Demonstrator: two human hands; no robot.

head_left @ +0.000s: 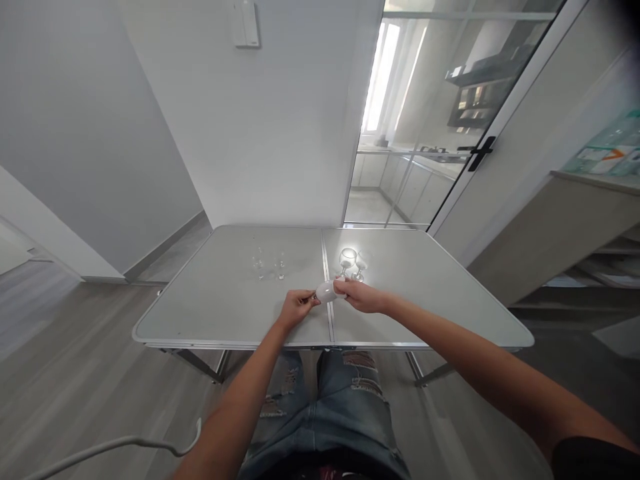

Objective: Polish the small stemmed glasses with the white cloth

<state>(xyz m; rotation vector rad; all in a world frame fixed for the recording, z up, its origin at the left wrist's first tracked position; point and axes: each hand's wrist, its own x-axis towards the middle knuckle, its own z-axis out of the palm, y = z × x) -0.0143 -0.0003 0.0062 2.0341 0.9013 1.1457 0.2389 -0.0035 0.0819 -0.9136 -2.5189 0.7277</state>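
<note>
though in two halves, pale table (215, 307) before white wall (280, 133), glass (327, 292) in grip of both hands (295, 308) (364, 297)

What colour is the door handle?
Black; the door handle shows in the head view, the only one here.

A folding table (225, 287) spans the middle of the frame, its seam (325, 257) running near the centre. Over the seam lies a drinking glass (326, 292), between the left hand (299, 307) and the right hand (359, 297). Just behind the right hand, two stemmed glasses (348, 257) stand side by side; two small glasses (280, 268) stand left of the seam. Behind the table, a glazed door (405, 120) fills the upper right; bottles (607, 152) sit on a ledge (595, 181) at the right edge.
</note>
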